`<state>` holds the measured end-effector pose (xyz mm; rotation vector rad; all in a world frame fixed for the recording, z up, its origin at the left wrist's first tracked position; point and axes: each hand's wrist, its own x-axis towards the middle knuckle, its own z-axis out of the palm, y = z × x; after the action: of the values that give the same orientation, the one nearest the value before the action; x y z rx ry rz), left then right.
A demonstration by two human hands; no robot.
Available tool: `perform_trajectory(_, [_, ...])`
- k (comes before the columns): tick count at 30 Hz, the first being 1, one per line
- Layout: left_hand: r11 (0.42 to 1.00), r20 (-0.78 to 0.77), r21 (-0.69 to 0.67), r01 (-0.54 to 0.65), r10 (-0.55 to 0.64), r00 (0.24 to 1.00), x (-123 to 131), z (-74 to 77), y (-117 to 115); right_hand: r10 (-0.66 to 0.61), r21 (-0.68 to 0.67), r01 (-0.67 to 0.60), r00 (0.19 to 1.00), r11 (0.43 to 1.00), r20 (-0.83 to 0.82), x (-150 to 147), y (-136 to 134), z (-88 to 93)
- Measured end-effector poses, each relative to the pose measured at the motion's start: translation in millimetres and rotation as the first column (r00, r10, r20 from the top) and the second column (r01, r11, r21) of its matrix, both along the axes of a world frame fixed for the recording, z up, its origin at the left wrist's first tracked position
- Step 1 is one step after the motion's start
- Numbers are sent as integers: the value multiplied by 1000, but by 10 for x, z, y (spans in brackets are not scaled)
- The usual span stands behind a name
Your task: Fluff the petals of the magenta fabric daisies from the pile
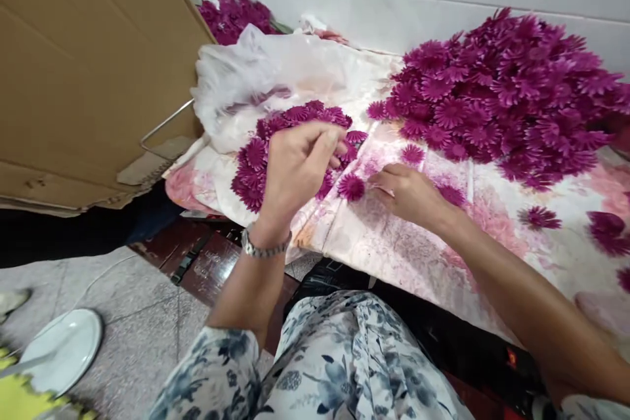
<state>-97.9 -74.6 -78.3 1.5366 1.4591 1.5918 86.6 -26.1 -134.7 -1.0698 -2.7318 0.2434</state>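
Right of the small flower heap [253, 174], the right hand [408, 193] has its fingers drawn together just beside a single purple flower [351, 188]; whether it grips it, I cannot tell. The left hand [298, 167] curls in front of the heap, its hold unclear. Beyond the heap lies translucent plastic [231, 79].
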Motion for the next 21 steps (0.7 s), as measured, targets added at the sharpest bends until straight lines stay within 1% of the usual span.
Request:
perform_trajectory(1, [1000, 23, 0, -23, 23, 999, -53, -131, -113, 19, -4, -19, 999, 1000, 37, -112, -26, -15])
perform_trajectory(3, [998, 81, -47, -45, 48, 996, -126, -369, -298, 38, -9, -37, 995, 999, 88, -282, -58, -44])
perform_trajectory(6, [982, 113, -187, 21, 0, 994, -161, -633, -466, 45, -22, -43, 994, 999, 96, -395, -64, -122])
perform_trajectory(8, [968, 165, -246, 48, -7, 986, -147, -744, -502, 45, -37, -44, 999, 998, 28, -382, -52, -179])
perform_trajectory(10, [963, 263, -261, 68, 3, 965, -102, -807, -494, 22, -88, -32, 993, 996, -115, -312, -51, -202])
perform_trajectory(11, [962, 340, -258, 89, 4, 940, -65, -820, -480, -9, -125, -17, 979, 992, -202, -263, -62, -195])
perform_trajectory(12, [958, 443, -256, 132, -5, 896, -17, -820, -461, -43, -160, -4, 957, 987, -286, -211, -86, -176])
perform_trajectory(13, [946, 564, -255, 201, -23, 825, 44, -808, -440, -67, -181, 2, 932, 983, -355, -160, -123, -149])
perform_trajectory(14, [922, 687, -255, 290, -38, 725, 117, -785, -418, -75, -177, 3, 911, 984, -406, -114, -173, -120])
perform_trajectory(15, [887, 796, -248, 390, -42, 603, 202, -755, -394, -64, -142, 2, 899, 990, -434, -75, -236, -92])
perform_trajectory(16, [849, 874, -234, 474, -30, 485, 295, -722, -368, -33, -71, 1, 897, 997, -441, -45, -308, -70])
perform_trajectory(17, [818, 920, -227, 529, 2, 391, 394, -691, -340, 5, 23, 5, 907, 1000, -421, -22, -385, -57])
perform_trajectory(18, [811, 943, -225, 541, 42, 330, 494, -667, -309, 33, 124, 15, 928, 992, -372, -4, -465, -52])
perform_trajectory(19, [817, 952, -234, 526, 84, 294, 589, -653, -275, 42, 218, 26, 952, 976, -304, 13, -542, -52])
perform_trajectory(20, [826, 952, -254, 502, 124, 278, 675, -649, -238, 39, 291, 31, 972, 956, -231, 33, -615, -55])
perform_trajectory(21, [834, 948, -277, 477, 155, 279, 749, -656, -201, 31, 334, 27, 986, 942, -166, 61, -682, -58])
